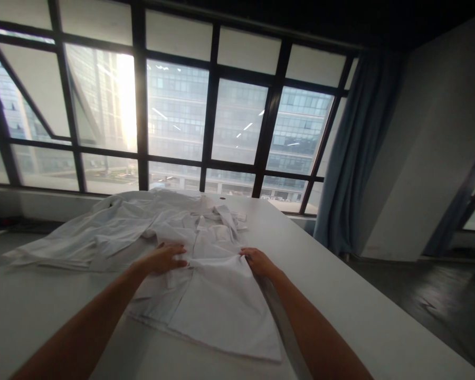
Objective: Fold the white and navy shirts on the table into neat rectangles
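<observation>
A white garment (221,306) with a front seam lies spread on the white table in front of me, its hem toward me. My left hand (166,258) rests on the cloth left of that seam, fingers stretched out and apart. At the garment's right edge, my right hand (258,262) has its fingers closed on the fabric, pinching it. The upper part of the garment, farther off, is rumpled, with a loose strip of cloth near its far end.
A heap of rumpled white cloth (114,227) covers the table's left and far side. The white table (324,285) runs toward the windows, with a small dark hole (222,198) near its far edge. Blue curtain (352,158) and a pale pillar (411,158) stand at the right.
</observation>
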Available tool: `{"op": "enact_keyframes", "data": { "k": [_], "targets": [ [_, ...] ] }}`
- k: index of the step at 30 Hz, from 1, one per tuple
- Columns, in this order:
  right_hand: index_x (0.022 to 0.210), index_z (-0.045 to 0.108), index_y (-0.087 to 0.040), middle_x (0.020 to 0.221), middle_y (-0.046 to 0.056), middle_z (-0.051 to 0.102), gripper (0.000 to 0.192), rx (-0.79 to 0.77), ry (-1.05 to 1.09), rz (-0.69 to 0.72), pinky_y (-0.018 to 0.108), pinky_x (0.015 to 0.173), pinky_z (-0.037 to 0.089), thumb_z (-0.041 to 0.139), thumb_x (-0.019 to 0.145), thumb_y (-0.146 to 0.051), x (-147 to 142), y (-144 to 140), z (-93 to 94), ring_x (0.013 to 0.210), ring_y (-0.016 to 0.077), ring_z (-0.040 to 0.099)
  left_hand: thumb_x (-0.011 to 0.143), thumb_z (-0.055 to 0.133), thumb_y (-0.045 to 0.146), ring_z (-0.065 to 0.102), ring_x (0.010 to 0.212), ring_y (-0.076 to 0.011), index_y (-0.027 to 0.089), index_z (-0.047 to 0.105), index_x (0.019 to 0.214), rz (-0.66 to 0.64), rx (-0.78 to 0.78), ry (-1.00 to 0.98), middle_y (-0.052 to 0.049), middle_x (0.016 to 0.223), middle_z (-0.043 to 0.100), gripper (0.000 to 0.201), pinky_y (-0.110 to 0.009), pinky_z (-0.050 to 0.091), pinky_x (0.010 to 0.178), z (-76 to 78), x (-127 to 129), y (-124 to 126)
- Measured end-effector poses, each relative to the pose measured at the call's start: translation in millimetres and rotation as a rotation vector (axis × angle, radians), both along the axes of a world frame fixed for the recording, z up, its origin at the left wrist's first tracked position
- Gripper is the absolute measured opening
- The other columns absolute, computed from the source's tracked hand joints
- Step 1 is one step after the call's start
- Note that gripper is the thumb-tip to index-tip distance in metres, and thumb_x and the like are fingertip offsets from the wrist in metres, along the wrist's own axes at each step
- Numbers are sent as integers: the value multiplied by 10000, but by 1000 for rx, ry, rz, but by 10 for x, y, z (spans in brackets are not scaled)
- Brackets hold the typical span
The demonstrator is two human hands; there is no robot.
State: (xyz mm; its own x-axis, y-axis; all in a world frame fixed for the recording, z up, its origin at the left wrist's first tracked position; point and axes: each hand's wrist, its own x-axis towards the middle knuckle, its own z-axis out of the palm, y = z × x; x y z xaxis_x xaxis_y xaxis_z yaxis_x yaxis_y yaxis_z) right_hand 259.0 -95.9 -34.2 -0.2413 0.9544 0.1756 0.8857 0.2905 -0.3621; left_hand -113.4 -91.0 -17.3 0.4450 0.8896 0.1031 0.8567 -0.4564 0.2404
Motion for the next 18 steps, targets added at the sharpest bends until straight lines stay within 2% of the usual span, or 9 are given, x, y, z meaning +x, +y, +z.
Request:
{"op": "enact_keyframes", "data": {
  "k": [4,6,8,9,11,12,14,16,18],
  "targets": [
    [1089,734,-194,1166,89,677,305,21,53,71,340,1003,429,590,827,-254,-52,-13,75,1100,230,602,784,556,619,585,1187,-310,199,666,1214,57,28,-62,-128,1263,656,610,-387,418,1020,74,-52,113],
    [1104,721,-171,1004,77,718,340,-168,86,161,335,906,488,607,792,-247,-63,50,173,947,219,654,806,493,639,682,954,-290,165,692,1149,88,-47,-119,-126,1005,747,618,-352,498,861,228,-128,256],
    [1132,701,-151,928,60,724,389,-404,104,264,331,820,523,608,765,-241,-79,166,287,831,212,675,835,404,657,698,799,-270,150,685,1146,179,-86,-164,-112,849,753,658,-339,516,745,397,-252,428],
    [1153,690,-146,964,66,721,416,-438,98,274,333,813,527,615,757,-251,-96,241,334,833,217,678,828,407,659,698,823,-275,153,663,1189,231,-39,-161,-118,895,752,673,-345,516,748,460,-325,512],
    [1237,646,-157,1165,103,668,541,-289,46,180,351,883,506,681,718,-308,-158,407,387,970,251,656,737,543,649,654,1039,-320,170,576,1322,329,114,-79,-155,1176,690,756,-391,501,854,498,-472,658],
    [1289,611,-170,1258,118,620,646,-177,8,105,357,922,487,732,676,-334,-200,493,389,1049,271,626,677,617,622,599,1150,-344,169,525,1377,359,156,-14,-174,1304,617,839,-414,477,919,469,-540,717],
    [1331,575,-204,1318,121,578,787,-58,-70,20,362,951,468,804,593,-351,-294,661,356,1128,297,580,608,684,568,515,1263,-363,149,501,1402,349,110,96,-194,1409,525,915,-422,434,1000,347,-668,808],
    [1195,664,-210,1190,103,652,613,-107,-138,39,354,898,491,797,606,-315,-373,814,327,1058,295,613,620,680,535,567,1210,-341,157,601,1306,281,-1,129,-171,1329,602,787,-380,452,984,234,-813,879],
    [969,726,-189,944,77,708,324,-263,-193,70,339,786,523,755,652,-251,-425,958,372,887,272,662,624,691,512,657,1044,-301,203,728,1079,263,73,45,-99,1122,724,552,-323,500,890,257,-1014,957]
  ]
}}
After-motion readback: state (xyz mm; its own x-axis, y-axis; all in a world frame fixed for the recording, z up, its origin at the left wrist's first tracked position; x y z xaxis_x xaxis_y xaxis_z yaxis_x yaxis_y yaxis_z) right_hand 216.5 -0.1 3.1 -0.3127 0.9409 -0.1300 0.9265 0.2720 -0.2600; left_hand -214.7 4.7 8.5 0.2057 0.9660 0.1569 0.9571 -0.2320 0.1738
